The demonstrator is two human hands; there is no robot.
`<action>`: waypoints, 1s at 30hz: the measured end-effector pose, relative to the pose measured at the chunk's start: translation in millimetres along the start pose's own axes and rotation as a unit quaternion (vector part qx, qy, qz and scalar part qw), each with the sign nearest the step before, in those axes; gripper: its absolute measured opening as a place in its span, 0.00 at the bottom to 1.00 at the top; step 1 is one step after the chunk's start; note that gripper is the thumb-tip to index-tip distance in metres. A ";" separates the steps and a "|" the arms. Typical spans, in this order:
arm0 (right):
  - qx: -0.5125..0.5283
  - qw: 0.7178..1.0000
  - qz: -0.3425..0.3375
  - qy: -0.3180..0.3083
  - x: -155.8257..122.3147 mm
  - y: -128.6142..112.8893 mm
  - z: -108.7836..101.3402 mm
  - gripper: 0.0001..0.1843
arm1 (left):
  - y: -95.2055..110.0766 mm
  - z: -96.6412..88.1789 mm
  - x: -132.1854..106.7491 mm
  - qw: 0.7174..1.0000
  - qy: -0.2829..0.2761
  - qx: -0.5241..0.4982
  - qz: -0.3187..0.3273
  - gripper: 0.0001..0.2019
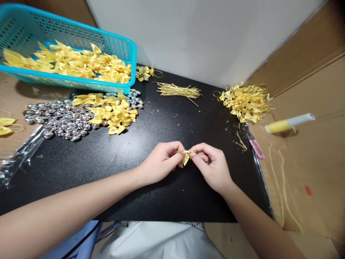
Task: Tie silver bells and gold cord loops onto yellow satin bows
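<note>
Near the front of the black table, both hands meet over a small yellow ribbon bow (185,159). A thin gold tie (181,151) lies across the top of the bow. My left hand (164,160), fingers closed in a pinch, has the tie's left end and the bow's left side. From the right, my right hand (211,162) pinches the tie and the bow's other side between thumb and fingers. My fingers hide much of the bow. A bundle of loose gold ties (178,90) lies farther back on the table.
A turquoise basket (132,54) of yellow bows stands back left. Before it lie silver beads (64,118) and loose bows (115,113). Finished-looking bows (245,102) are heaped at the right, near pink-handled scissors (257,148) and a yellow-white roll (289,122) on cardboard.
</note>
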State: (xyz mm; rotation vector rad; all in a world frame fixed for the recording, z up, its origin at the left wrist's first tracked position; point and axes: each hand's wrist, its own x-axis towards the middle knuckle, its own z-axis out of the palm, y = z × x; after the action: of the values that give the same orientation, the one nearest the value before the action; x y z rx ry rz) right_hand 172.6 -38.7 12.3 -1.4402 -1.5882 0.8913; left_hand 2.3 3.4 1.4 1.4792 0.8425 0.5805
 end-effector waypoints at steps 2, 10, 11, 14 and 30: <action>-0.011 0.999 -0.037 0.007 0.6 -0.1 0.3 0.07 | 0.2 0.4 0.3 1.000 -0.002 -0.018 -0.008 0.10; -0.033 0.995 -0.096 0.019 1.5 1.1 0.2 0.08 | 1.3 -0.6 2.1 0.996 -0.015 -0.081 -0.043 0.11; -0.036 0.995 -0.090 0.020 1.3 1.7 0.5 0.08 | 1.4 -0.9 2.3 0.995 -0.017 -0.085 -0.046 0.10; -0.038 0.996 -0.077 0.021 0.8 3.6 1.5 0.08 | 1.8 -1.1 2.3 0.995 -0.018 -0.088 -0.051 0.10; -0.054 0.993 -0.094 0.045 0.0 -0.3 0.9 0.06 | 1.6 -2.2 4.9 0.995 -0.036 -0.070 -0.062 0.10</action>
State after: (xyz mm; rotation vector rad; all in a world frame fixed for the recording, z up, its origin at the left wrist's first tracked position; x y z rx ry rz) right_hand 171.6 -38.8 12.3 -1.3578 -1.6933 0.6322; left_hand 3.8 8.7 2.6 1.3033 0.8159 0.4807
